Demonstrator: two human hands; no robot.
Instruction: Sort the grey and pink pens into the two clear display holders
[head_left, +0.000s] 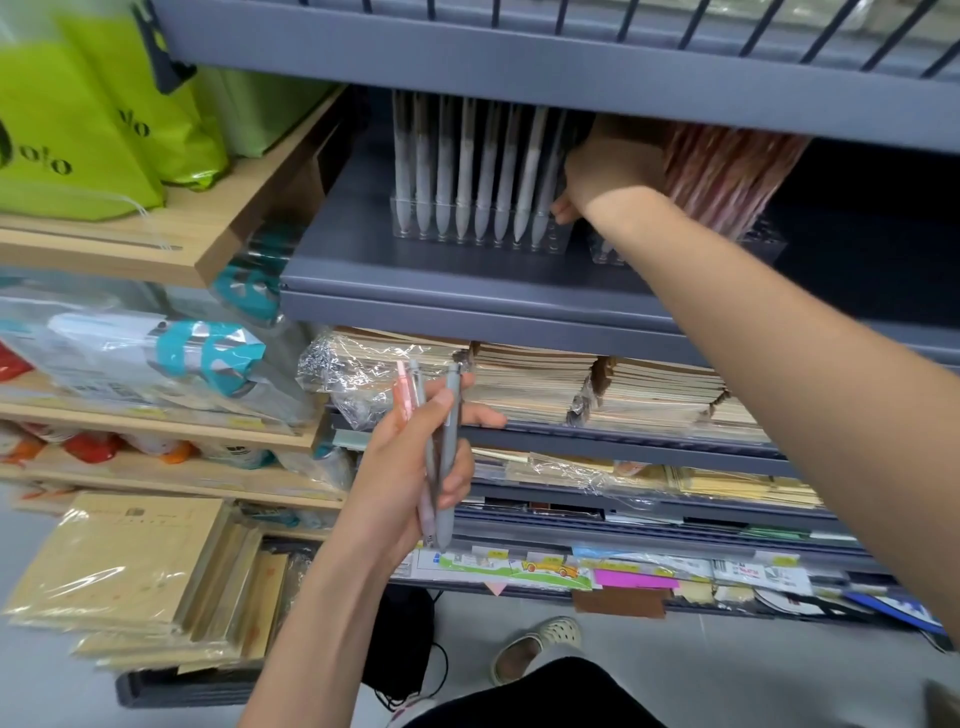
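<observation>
Under the shelf (519, 78), right hand (608, 171) — perhaps gripping — masks pink pens (727, 176).

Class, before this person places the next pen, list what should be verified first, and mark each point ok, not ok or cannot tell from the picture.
1. Pens ready: left hand holds one pale pink plastic pen and two grey plastic pens: ok.
2. Left clear plastic display holder stands level on the grey metal shelf, with the row of grey pens upright in it: ok.
3. Free slot in it: cannot tell.
4. Bundle of pink pens over the right clear plastic holder leans, blurred: not ok.
5. Right hand grip on that bundle, fingers hidden: cannot tell.
</observation>
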